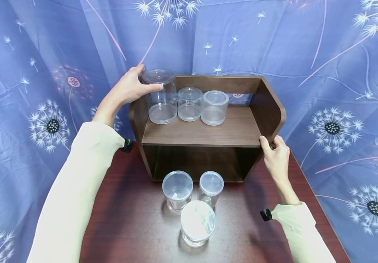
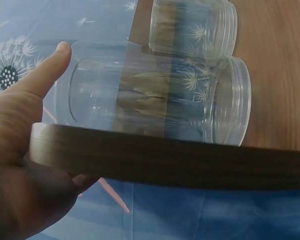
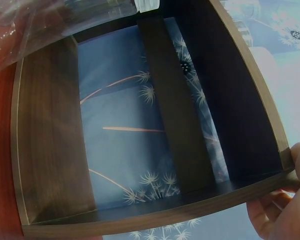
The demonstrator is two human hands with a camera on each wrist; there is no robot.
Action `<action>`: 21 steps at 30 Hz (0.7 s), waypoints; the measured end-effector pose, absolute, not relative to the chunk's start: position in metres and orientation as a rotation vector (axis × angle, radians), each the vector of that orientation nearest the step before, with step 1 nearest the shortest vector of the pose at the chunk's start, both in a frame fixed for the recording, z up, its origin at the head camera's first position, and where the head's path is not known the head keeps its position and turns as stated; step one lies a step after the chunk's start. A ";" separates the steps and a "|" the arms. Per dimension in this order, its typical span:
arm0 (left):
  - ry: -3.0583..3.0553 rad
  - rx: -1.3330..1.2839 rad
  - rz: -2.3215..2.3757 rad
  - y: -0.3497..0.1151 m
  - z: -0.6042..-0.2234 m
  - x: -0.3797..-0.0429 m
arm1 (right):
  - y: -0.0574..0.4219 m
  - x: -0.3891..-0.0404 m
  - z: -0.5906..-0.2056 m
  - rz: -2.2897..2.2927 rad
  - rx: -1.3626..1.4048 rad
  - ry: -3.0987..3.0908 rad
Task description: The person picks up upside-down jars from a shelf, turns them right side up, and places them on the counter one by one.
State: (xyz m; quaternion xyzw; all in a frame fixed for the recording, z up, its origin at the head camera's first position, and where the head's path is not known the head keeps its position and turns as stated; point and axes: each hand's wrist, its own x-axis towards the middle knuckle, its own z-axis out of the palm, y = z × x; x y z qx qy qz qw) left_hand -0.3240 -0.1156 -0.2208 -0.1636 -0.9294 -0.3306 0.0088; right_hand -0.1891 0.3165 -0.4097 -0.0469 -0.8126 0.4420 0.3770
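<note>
My left hand [image 1: 131, 86] is spread beside a tall clear lidded jar [image 1: 162, 96] at the left end of the shelf's upper board. Its straight thumb overlaps the jar just below the lid in the head view. In the left wrist view, the shelf's side panel [image 2: 165, 160] hides part of the left hand [image 2: 20, 125] and the jar. Lower down at the right, my right hand [image 1: 278, 157] grips the side panel of the brown wooden shelf [image 1: 202, 137], thumb at the front edge. Its curled fingers [image 3: 267, 212] lie outside the panel in the right wrist view.
Two shorter clear jars, one in the middle [image 1: 189, 104] and one further right [image 1: 214, 107], stand beside the tall one. On the dark red table [image 1: 116, 219], three more lidded jars [image 1: 197, 223] stand close together before the shelf. A blue dandelion-print curtain [image 1: 225, 40] hangs behind.
</note>
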 end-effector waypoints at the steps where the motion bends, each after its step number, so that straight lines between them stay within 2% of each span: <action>1: -2.908 -0.514 -1.029 -0.115 -0.221 -0.325 | 0.316 -0.189 -0.410 1.130 -0.122 -2.078; 21: -2.865 -0.572 -0.992 -0.106 -0.230 -0.333 | 0.317 -0.191 -0.412 1.140 -0.117 -2.061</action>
